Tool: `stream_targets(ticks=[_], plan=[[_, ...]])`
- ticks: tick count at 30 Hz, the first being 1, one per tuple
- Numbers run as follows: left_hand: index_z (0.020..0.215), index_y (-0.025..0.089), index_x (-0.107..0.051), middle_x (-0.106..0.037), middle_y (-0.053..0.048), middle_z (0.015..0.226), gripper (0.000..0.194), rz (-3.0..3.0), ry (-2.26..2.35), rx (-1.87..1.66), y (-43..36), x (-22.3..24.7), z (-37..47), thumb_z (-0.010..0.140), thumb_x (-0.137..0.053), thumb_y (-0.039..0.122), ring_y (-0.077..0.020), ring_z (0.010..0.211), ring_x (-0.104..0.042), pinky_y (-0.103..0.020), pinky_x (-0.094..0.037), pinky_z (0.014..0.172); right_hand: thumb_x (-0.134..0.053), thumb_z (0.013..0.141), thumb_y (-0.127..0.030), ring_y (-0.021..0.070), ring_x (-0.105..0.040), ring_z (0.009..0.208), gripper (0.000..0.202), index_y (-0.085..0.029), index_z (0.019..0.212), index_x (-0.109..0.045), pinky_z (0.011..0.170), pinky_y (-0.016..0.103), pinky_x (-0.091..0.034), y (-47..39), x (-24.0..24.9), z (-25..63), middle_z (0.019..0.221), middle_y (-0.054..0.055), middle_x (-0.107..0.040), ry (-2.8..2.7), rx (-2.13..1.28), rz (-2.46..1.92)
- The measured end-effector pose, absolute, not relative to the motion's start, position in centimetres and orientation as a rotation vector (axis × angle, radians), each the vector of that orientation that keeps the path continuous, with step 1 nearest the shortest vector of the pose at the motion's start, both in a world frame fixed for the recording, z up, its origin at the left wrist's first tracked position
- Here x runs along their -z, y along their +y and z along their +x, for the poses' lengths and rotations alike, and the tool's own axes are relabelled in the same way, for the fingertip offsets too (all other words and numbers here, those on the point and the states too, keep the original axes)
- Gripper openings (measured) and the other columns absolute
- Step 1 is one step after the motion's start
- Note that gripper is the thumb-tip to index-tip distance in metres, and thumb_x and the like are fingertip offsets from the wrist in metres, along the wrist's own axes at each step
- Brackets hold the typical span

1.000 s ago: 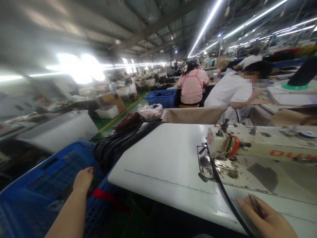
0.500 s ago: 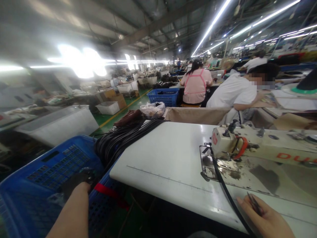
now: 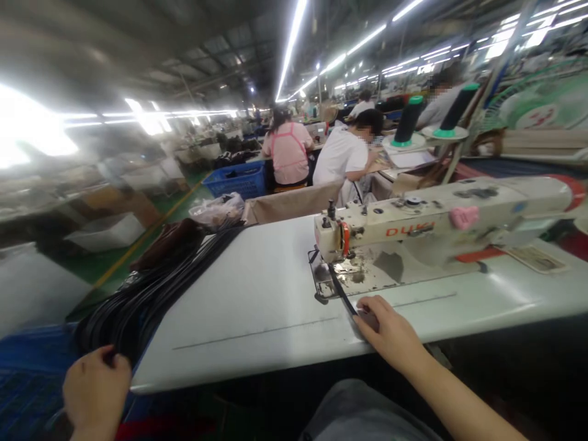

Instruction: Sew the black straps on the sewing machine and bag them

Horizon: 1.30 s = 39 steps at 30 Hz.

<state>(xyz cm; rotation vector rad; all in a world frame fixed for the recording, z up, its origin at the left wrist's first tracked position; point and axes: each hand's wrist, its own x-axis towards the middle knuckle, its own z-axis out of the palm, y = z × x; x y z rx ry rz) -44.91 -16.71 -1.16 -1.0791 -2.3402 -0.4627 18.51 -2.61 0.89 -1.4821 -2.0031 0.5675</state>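
Note:
A narrow black strip (image 3: 343, 293) runs from under the needle area of the sewing machine (image 3: 376, 229) towards me. My right hand (image 3: 388, 331) is closed at the strip's near part, with thumb and fingertips at the table's surface. Part of a greyish metal tool (image 3: 367, 316) shows beneath its fingers, mostly hidden. On the left, my left hand (image 3: 96, 389) is curled with thumb and forefinger close together, beside the bundle of black strips (image 3: 124, 312). Something dark shows between those fingers, too blurred to name.
The white sewing table (image 3: 248, 294) has a ruler line along its front. A blue crate (image 3: 32, 373) stands at lower left. Beyond the table are a beige fabric bin (image 3: 294, 202), a plastic bag (image 3: 218, 209) and seated people. Two black thread cones (image 3: 408, 122) stand behind the machine.
The view has swung right. My left hand has come up out of the blue crate to beside the black bundle. My right hand has moved along the strip, closer to the machine.

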Motion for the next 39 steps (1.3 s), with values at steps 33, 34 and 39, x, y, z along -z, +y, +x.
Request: stream_targets(ticks=[33,34,39], plan=[[0.093,0.021,-0.071,-0.07,-0.008,0.098,0.036,-2.168,-2.242,1.541,7.0,-0.1,-6.4,0.093,-0.052,0.052,-0.0232,0.094,-0.066,-0.035,-0.052,0.082,-0.068,0.086,-0.026,0.0192,-0.07,0.089,0.027,-0.025,0.11,-0.08,0.078,0.024,-0.048,-4.0,-3.3,21.3,0.1,0.004,-0.077,-2.365,-1.208,-1.134],[0.089,0.021,-0.07,-0.069,-0.007,0.094,0.036,-2.169,-2.27,1.498,6.8,0.1,-6.4,0.093,-0.051,0.051,-0.0232,0.091,-0.066,-0.034,-0.051,0.08,-0.07,0.084,-0.026,0.0181,-0.069,0.084,0.022,-0.025,0.102,-0.081,0.074,0.023,-0.047,-4.4,-3.4,22.0,0.095,0.002,-0.077,-2.417,-1.244,-1.096],[0.072,0.022,-0.068,-0.064,-0.002,0.072,0.032,-2.229,-2.431,1.266,5.3,0.9,-6.0,0.09,-0.054,0.044,-0.0202,0.073,-0.062,-0.03,-0.044,0.068,-0.07,0.085,-0.028,0.0165,-0.066,0.071,0.011,-0.026,0.083,-0.08,0.066,0.023,-0.044,-5.4,-4.0,25.0,0.077,-0.001,-0.074,-2.425,-1.231,-1.181]])
